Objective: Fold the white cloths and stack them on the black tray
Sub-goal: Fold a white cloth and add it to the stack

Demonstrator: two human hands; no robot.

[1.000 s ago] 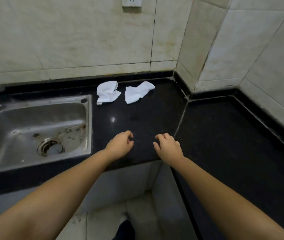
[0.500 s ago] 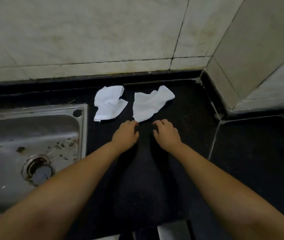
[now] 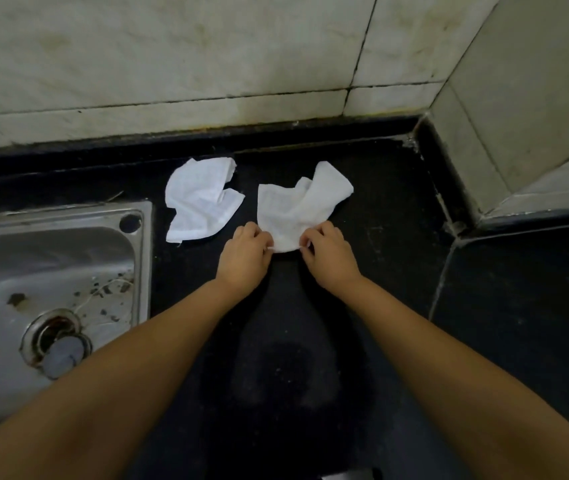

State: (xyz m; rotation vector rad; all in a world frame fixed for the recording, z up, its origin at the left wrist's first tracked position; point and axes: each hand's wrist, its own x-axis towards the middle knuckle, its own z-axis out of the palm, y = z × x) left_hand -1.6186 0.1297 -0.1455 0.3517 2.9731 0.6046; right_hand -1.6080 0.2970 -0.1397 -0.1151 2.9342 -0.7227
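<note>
Two crumpled white cloths lie on the black counter near the back wall. The right cloth [image 3: 297, 206] is pinched at its near edge by both hands: my left hand [image 3: 245, 254] grips its near left corner and my right hand [image 3: 328, 254] grips its near right corner. The left cloth [image 3: 201, 199] lies loose beside the sink, touched by neither hand. No black tray is in view.
A steel sink [image 3: 137, 258] with a drain plug [image 3: 61, 355] fills the left side. The black counter [image 3: 397, 278] runs right into a tiled corner; a tiled pillar [image 3: 518, 116] juts out at the right. The tiled wall stands close behind the cloths.
Both hands moved forward from the counter's front edge to the right cloth and closed on its near edge. My view has come closer to the wall.
</note>
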